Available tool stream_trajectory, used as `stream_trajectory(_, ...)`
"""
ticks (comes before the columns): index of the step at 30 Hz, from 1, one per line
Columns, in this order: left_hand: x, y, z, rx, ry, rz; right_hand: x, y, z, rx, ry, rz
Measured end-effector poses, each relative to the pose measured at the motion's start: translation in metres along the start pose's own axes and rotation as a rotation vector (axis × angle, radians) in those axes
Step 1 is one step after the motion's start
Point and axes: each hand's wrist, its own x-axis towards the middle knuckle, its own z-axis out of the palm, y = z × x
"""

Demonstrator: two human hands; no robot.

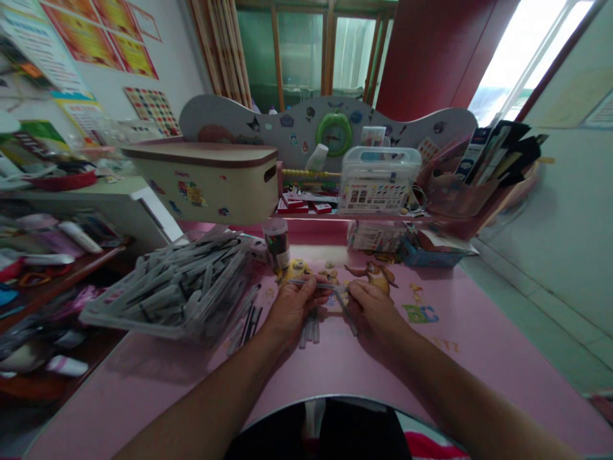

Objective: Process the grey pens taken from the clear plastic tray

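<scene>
Over the middle of the pink desk my left hand (pixel 301 301) is closed on a slim, clear-grey plastic tube (pixel 313 283) lying crosswise between my hands. At its other end my right hand (pixel 372 305) pinches something small, too blurred to name. A second clear-grey tube (pixel 347 313) slants down beside the right fingers; which hand bears it, I cannot tell. Several short clear tubes (pixel 310 331) lie on the desk just below my left hand. Left of that forearm are several thin black sticks (pixel 249 322), perhaps pens or refills. A clear plastic bin (pixel 138 322) heaped with similar grey tubes stands farther left.
Behind my hands stands a clear cup (pixel 276 243) with dark sticks in it. A lidded cream storage box (pixel 205 185) and a clear carry case (pixel 378 182) sit on the shelf at the back. A blue box (pixel 433 252) rests at the desk's right rear.
</scene>
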Motion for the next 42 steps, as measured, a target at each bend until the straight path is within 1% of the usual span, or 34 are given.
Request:
stream_trajectory(4,0.0,0.002,0.001,-0.015,0.015,0.005,-0.006,-0.005,0.007,0.122,0.077,0.068)
stream_trajectory(6,-0.001,0.001,0.001,-0.009,0.01,0.007,-0.006,-0.004,0.007,0.098,0.119,0.069)
stream_trajectory(8,-0.001,0.001,0.001,0.004,0.002,0.011,-0.005,-0.003,0.005,0.014,0.155,0.036)
stream_trajectory(10,-0.001,0.001,0.0,0.01,0.002,0.012,-0.004,-0.002,0.003,-0.04,0.129,0.03)
stream_trajectory(14,-0.001,0.003,-0.001,0.003,0.005,0.02,-0.002,-0.001,0.001,0.073,0.031,0.065)
stream_trajectory(17,-0.001,0.005,-0.003,0.018,-0.013,0.034,0.001,0.003,-0.001,0.071,0.048,0.095)
stream_trajectory(19,-0.001,0.005,-0.004,0.037,-0.019,0.041,0.002,0.005,-0.002,0.012,0.085,0.08)
stream_trajectory(21,0.0,0.005,-0.004,0.057,-0.015,0.045,0.001,0.005,-0.002,-0.016,0.069,0.055)
stream_trajectory(23,0.001,0.005,-0.005,0.061,-0.005,0.047,-0.002,0.002,0.0,0.025,0.017,0.062)
stream_trajectory(25,0.001,0.005,-0.005,0.056,-0.002,0.047,-0.005,-0.002,0.004,0.081,-0.007,0.109)
stream_trajectory(27,0.001,0.005,-0.004,0.058,-0.006,0.043,-0.008,-0.004,0.006,0.138,0.034,0.124)
stream_trajectory(30,-0.001,0.004,-0.003,0.071,-0.018,0.03,-0.007,-0.003,0.006,0.058,0.096,0.082)
stream_trajectory(33,-0.001,0.004,-0.002,0.07,-0.022,0.026,-0.006,-0.003,0.004,-0.056,0.054,0.037)
stream_trajectory(35,-0.001,0.005,-0.001,0.057,-0.009,0.028,-0.006,-0.004,0.005,-0.016,0.037,0.025)
stream_trajectory(38,0.0,0.007,-0.002,0.021,0.029,0.028,-0.008,-0.007,0.009,0.126,0.059,0.036)
stream_trajectory(40,0.001,0.008,-0.003,-0.011,0.052,0.038,-0.008,-0.01,0.01,0.206,0.06,0.06)
stream_trajectory(42,0.002,0.009,-0.003,-0.036,0.065,0.054,-0.007,-0.015,0.007,0.271,0.034,0.106)
